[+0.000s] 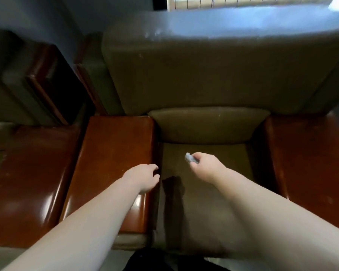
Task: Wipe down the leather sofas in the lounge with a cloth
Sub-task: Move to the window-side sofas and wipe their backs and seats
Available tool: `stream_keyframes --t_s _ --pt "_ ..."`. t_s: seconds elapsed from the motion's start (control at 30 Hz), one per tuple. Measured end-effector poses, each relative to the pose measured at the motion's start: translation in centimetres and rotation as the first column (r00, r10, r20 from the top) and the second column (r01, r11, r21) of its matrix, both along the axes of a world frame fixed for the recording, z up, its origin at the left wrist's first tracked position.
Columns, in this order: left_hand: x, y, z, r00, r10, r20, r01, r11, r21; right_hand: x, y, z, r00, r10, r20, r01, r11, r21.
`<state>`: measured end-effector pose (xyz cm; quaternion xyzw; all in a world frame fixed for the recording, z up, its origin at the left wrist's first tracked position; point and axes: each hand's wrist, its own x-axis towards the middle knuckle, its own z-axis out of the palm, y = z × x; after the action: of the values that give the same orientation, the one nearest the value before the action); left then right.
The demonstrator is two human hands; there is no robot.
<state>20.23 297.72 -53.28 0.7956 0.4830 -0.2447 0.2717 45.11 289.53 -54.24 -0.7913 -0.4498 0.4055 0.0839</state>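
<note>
A dull olive-brown leather armchair fills the view, with its seat (pixel 207 194) in front of me and its tall backrest (pixel 213 75) beyond. My right hand (pixel 205 166) hovers over the seat and grips a small bunched grey cloth (pixel 190 158), which pokes out past the fingers. My left hand (pixel 145 178) rests on the inner edge of the glossy reddish-brown wooden left armrest (pixel 114 159), with its fingers curled over toward the seat. A dark shadow lies on the seat between my hands.
A matching wooden right armrest (pixel 309 161) borders the seat. To the left stands a second sofa's wooden armrest (pixel 29 182) and more furniture (pixel 37 81). A bright window (pixel 243 1) sits behind the backrest.
</note>
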Motion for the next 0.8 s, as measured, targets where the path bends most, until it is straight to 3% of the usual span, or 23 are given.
stream_keyframes --t_s 0.33,0.57,0.8 --pt "3.6 1.5 13.4 0.982 0.176 0.072 -0.183 0.978 0.104 4.3 0.1 14.3 0.98 0.153 0.128 -0.167 0.98 0.106" --pt "3.8 6.9 19.9 0.967 0.228 0.115 -0.249 0.941 0.231 5.8 2.4 18.7 0.984 0.121 0.132 -0.146 0.968 0.203" --pt "4.3 13.6 21.0 0.958 0.179 0.224 -0.242 0.923 0.298 6.0 10.1 21.3 0.959 0.164 0.229 -0.227 0.933 0.279"
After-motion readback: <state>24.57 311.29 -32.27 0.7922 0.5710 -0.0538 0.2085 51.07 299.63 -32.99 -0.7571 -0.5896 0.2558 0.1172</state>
